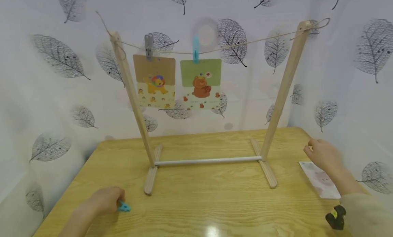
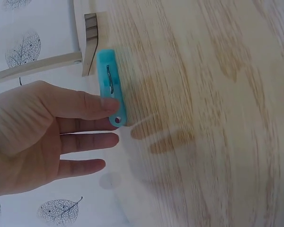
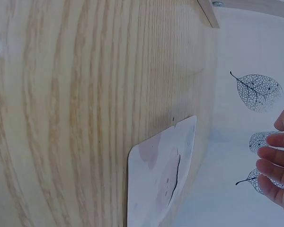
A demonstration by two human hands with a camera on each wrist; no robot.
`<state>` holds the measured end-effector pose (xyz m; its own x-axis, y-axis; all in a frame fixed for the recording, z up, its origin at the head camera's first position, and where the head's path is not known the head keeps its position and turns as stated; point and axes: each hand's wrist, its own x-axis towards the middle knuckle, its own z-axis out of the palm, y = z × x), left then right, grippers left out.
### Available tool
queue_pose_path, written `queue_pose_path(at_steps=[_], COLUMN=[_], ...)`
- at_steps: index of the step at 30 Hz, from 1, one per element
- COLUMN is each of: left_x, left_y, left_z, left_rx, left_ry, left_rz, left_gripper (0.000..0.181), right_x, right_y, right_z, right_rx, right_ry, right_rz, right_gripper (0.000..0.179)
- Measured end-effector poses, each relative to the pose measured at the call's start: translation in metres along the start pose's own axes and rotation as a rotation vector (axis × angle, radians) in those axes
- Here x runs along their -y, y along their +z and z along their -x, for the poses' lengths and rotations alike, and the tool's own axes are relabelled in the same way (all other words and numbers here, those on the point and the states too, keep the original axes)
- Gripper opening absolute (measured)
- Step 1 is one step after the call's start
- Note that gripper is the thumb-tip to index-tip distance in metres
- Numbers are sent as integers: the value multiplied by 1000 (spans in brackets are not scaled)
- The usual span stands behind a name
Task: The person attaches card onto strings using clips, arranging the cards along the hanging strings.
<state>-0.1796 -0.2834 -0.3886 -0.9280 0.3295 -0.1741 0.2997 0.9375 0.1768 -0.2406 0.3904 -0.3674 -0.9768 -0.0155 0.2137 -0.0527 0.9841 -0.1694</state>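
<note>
Between thumb and index finger, my left hand [image 1: 107,199] pinches a light blue clothespin [image 2: 109,80] by one end, low over the table's left side; its other fingers are stretched out. My right hand [image 1: 325,157] holds nothing, its fingers loosely bent, above a pale card [image 1: 320,179] with a pinkish print that lies at the table's right edge. On the string [image 1: 255,41] of a wooden stand, a grey clothespin [image 1: 148,46] holds a lion card [image 1: 155,82], and a blue clothespin [image 1: 195,49] holds a bear card [image 1: 201,83].
The stand's two posts [image 1: 284,90] lean outward on wooden feet [image 1: 152,175], joined low down by a white rod [image 1: 208,160]. A black strap piece [image 1: 336,217] is by the right sleeve [image 1: 365,213]. White curtains [image 1: 261,107] with leaf prints surround the wooden table [image 1: 199,199].
</note>
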Motion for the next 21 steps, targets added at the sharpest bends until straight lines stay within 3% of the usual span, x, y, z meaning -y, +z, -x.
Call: queue_pose_path(at_steps=[9,21], left_x=[7,1], left_y=[-5,-26], left_z=[-2,-5], left_rx=[-5,-57], left_ry=[-30,49], left_rz=[26,-4], left_gripper=[16,16], right_x=[-11,-30], right_y=[1,5], right_z=[-3,-1], right_rx=[39,140], right_ry=[21,-8], right_rz=[-17,-34], right_gripper=[40,48])
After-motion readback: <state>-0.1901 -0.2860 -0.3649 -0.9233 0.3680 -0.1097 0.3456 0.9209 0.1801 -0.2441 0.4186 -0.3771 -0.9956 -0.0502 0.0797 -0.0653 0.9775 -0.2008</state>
